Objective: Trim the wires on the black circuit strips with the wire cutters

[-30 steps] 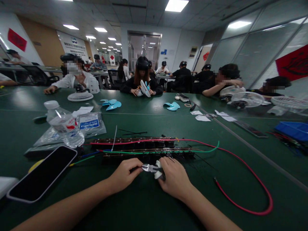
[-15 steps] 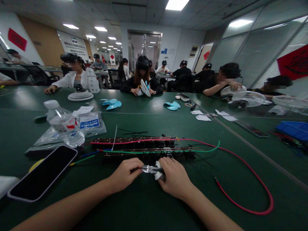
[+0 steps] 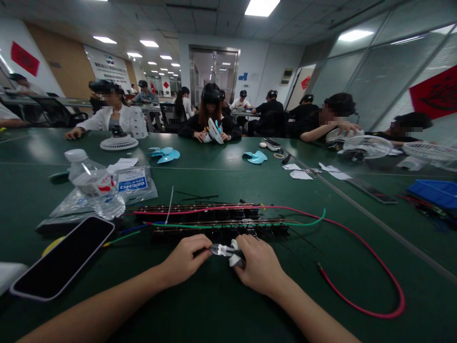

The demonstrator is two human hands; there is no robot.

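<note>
My right hand is wrapped round the handles of a pair of cutting pliers, whose metal jaws point left. At the tip of those jaws, the fingers of my left hand are pinched together; whatever they hold is too small to make out. Just beyond both hands lie two long dark strips with metal contacts along them. A green wire runs over the nearer strip. The red cable crosses the farther one and loops round to the right. A white cable tie sticks up from the strips.
Left of my hands are a phone, a plastic bottle and a clear bag. Blue fan blades lie farther back. A blue tray stands at the right. Several people sit across the table, some handling fan parts.
</note>
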